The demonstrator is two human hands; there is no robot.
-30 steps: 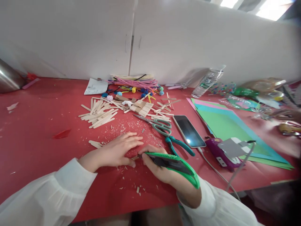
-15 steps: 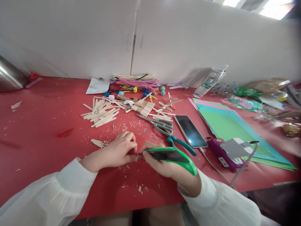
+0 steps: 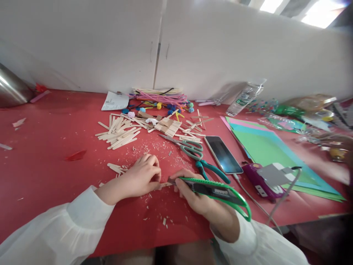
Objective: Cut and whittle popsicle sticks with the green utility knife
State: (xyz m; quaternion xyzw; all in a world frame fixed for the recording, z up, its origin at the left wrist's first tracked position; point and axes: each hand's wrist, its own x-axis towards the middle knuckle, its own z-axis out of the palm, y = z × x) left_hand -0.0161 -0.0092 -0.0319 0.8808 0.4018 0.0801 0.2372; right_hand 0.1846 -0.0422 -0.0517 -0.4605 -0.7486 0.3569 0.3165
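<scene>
In my right hand (image 3: 194, 195) is a green box cutter (image 3: 217, 189), its blade end pointing left at a thin wooden craft stick (image 3: 166, 184). The fingers of my left hand (image 3: 140, 175) pinch the left part of that stick and press it near the red tabletop (image 3: 127, 228). Only a short length of the stick shows between the two hands. Fine wood shavings (image 3: 146, 147) lie around it. A few loose craft sticks (image 3: 116, 168) rest beside my left wrist.
Beyond my hands lie a craft stick pile (image 3: 121, 132), scissors (image 3: 191, 147), teal-handled pliers (image 3: 213, 171) and pipe cleaners (image 3: 162, 96). To the right are a phone (image 3: 223, 154) on a cable, a purple power strip (image 3: 261, 180), coloured paper (image 3: 267, 147) and a plastic bottle (image 3: 244, 99).
My right hand has moved right with the box cutter, away from my left hand. More of the craft stick now shows between them. My left hand has stayed in place.
</scene>
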